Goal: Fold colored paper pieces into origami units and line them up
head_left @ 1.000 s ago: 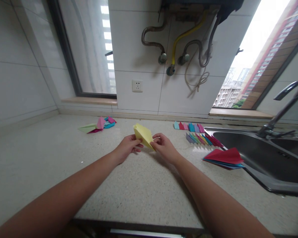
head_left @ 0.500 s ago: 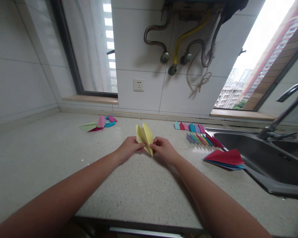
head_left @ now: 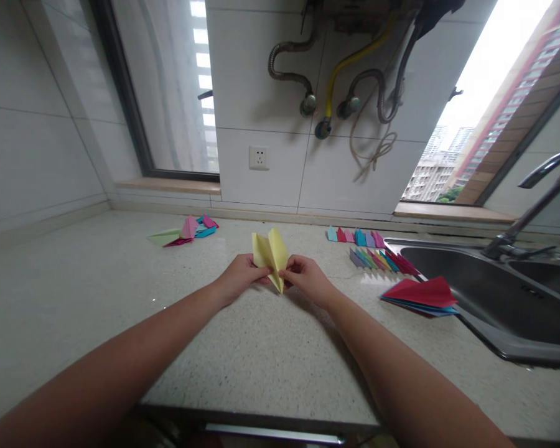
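A yellow paper plane (head_left: pixel 271 254) is held up over the middle of the counter, its pointed end toward me and its wings partly spread. My left hand (head_left: pixel 243 277) pinches it from the left, thumb on the near part of the wing. From the right, my right hand (head_left: pixel 305 279) grips it close to the nose, fingers curled. The fingertips behind the paper are partly hidden.
Several folded paper planes (head_left: pixel 186 231) lie in a heap at the back left. To the right are two rows of small coloured planes (head_left: pixel 382 261) and a stack with a red paper plane (head_left: pixel 422 294) on top, beside the steel sink (head_left: pixel 483 311). A faucet (head_left: pixel 532 211) rises behind.
The yellow paper plane has turned slightly, and its wings look a little wider apart. Both hands keep hold of it. The whole view has shifted slightly.
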The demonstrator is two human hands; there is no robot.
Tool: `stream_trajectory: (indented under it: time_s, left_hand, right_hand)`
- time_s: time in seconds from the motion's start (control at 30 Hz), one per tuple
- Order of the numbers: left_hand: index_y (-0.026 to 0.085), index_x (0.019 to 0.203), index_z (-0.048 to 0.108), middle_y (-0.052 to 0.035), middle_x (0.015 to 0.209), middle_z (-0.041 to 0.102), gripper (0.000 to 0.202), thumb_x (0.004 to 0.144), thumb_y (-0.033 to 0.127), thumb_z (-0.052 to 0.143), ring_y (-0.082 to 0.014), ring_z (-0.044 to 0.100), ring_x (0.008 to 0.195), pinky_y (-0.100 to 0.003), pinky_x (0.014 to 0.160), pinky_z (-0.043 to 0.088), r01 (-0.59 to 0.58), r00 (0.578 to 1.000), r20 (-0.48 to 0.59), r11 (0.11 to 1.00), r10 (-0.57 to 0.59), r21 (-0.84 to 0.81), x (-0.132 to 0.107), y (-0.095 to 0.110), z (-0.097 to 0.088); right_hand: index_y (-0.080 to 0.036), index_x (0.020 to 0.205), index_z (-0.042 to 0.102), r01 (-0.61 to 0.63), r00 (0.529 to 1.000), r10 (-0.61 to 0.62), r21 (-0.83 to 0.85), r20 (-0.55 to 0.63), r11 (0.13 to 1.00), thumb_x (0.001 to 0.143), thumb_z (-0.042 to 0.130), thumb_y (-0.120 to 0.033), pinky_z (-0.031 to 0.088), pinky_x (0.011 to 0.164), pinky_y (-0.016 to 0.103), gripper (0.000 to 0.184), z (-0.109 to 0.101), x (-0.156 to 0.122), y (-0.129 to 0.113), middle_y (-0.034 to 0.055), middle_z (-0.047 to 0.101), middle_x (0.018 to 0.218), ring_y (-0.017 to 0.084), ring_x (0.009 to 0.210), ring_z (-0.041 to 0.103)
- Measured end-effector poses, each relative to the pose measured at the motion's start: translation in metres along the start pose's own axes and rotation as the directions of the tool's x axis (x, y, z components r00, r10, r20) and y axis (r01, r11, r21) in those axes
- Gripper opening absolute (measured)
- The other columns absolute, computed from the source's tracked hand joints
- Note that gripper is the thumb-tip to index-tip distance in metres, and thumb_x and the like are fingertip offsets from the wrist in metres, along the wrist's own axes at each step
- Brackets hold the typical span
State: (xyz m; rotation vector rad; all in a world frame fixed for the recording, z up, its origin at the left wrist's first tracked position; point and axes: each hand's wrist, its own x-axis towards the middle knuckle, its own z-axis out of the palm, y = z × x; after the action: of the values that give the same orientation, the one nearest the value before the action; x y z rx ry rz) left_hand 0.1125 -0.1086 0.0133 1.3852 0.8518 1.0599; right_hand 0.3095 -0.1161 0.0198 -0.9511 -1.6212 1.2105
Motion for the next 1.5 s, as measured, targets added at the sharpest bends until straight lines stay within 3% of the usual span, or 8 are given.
stream_trajectory:
  time_s: [0.3, 0.43, 0.63, 0.83, 1.0, 1.17, 1.33, 1.5]
  left_hand:
    - [0.007, 0.105, 0.071, -0.0195, 0.1, 0.074, 0.043, 0.073, 0.036, 0.079, -0.0181, 0.071, 0.077, -0.026, 0.07, 0.055, 0.123, 0.984, 0.14, 0.991, -0.114, -0.059, -0.002, -0.001, 0.001]
    - [0.009, 0.107, 0.068, -0.0167, 0.101, 0.072, 0.044, 0.076, 0.038, 0.077, -0.0172, 0.07, 0.078, -0.028, 0.071, 0.056, 0.102, 0.988, 0.122, 0.991, -0.09, -0.091, -0.001, 0.0, 0.001]
    - [0.012, 0.102, 0.066, -0.0092, 0.088, 0.069, 0.038, 0.077, 0.038, 0.075, -0.0123, 0.064, 0.066, -0.026, 0.062, 0.055, 0.093, 0.993, 0.078, 0.993, -0.087, -0.077, -0.001, 0.0, 0.0]
    - [0.013, 0.1, 0.068, -0.0094, 0.088, 0.07, 0.033, 0.078, 0.038, 0.07, -0.0142, 0.063, 0.068, -0.025, 0.059, 0.051, 0.012, 1.0, 0.005, 0.999, -0.012, 0.039, 0.001, -0.001, 0.0]
    - [0.014, 0.097, 0.069, -0.0106, 0.096, 0.071, 0.032, 0.076, 0.037, 0.072, -0.0184, 0.065, 0.081, -0.031, 0.073, 0.053, -0.121, 0.986, -0.108, 0.989, 0.13, 0.087, 0.006, -0.002, -0.001]
    - [0.016, 0.092, 0.071, -0.0068, 0.092, 0.07, 0.029, 0.072, 0.035, 0.077, -0.0194, 0.064, 0.086, -0.032, 0.08, 0.049, -0.259, 0.95, -0.136, 0.952, 0.281, 0.162, 0.004, 0.002, -0.006]
    - [0.017, 0.097, 0.07, -0.0073, 0.094, 0.069, 0.028, 0.073, 0.031, 0.073, -0.0183, 0.063, 0.077, -0.03, 0.07, 0.049, -0.261, 0.948, -0.141, 0.952, 0.284, 0.159, -0.004, 0.009, -0.008]
    - [0.018, 0.097, 0.071, -0.0073, 0.101, 0.07, 0.027, 0.071, 0.023, 0.071, -0.0201, 0.064, 0.084, -0.03, 0.074, 0.049, -0.292, 0.935, -0.135, 0.927, 0.329, 0.236, -0.007, 0.011, -0.008]
  right_hand:
    - [-0.018, 0.088, 0.053, -0.011, 1.0, 0.011, 0.086, -0.005, 0.996, 0.074, 0.074, -0.036, 0.057, 0.061, 0.03, 0.031, 0.003, -0.001, -0.005, 0.0019, 0.067, 0.08, 0.014, 0.065, 0.067]
    - [-0.019, 0.093, 0.05, -0.046, 0.999, 0.046, 0.078, -0.005, 0.996, 0.077, 0.07, -0.037, 0.057, 0.06, 0.03, 0.031, 0.003, -0.002, -0.006, -0.0005, 0.064, 0.077, 0.013, 0.062, 0.065]
    - [-0.022, 0.098, 0.044, 0.039, 0.993, -0.035, 0.03, -0.114, 0.999, 0.08, 0.066, -0.04, 0.054, 0.053, 0.026, 0.034, -0.004, 0.002, -0.002, -0.0048, 0.055, 0.077, 0.011, 0.061, 0.06]
    - [-0.024, 0.11, 0.042, 0.22, 0.924, -0.287, -0.263, -0.253, 0.939, 0.084, 0.06, -0.042, 0.049, 0.05, 0.025, 0.036, -0.013, 0.001, -0.007, 0.0006, 0.055, 0.094, 0.012, 0.068, 0.055]
    - [-0.024, 0.113, 0.043, 0.337, 0.85, -0.497, -0.547, -0.173, 0.766, 0.088, 0.056, -0.032, 0.047, 0.06, 0.029, 0.029, -0.014, -0.013, -0.025, 0.004, 0.058, 0.096, 0.013, 0.068, 0.054]
    - [-0.023, 0.106, 0.047, 0.398, 0.813, -0.573, -0.623, -0.1, 0.674, 0.088, 0.054, -0.025, 0.046, 0.061, 0.03, 0.02, -0.007, -0.024, -0.036, 0.0041, 0.058, 0.092, 0.013, 0.067, 0.053]
    - [-0.024, 0.103, 0.048, 0.429, 0.793, -0.603, -0.624, -0.086, 0.653, 0.087, 0.053, -0.023, 0.045, 0.062, 0.03, 0.017, -0.005, -0.025, -0.038, 0.0035, 0.058, 0.088, 0.013, 0.066, 0.054]
    - [-0.023, 0.103, 0.048, 0.42, 0.805, -0.59, -0.644, -0.06, 0.64, 0.088, 0.052, -0.023, 0.045, 0.064, 0.031, 0.015, -0.007, -0.025, -0.038, 0.0037, 0.059, 0.088, 0.013, 0.065, 0.053]
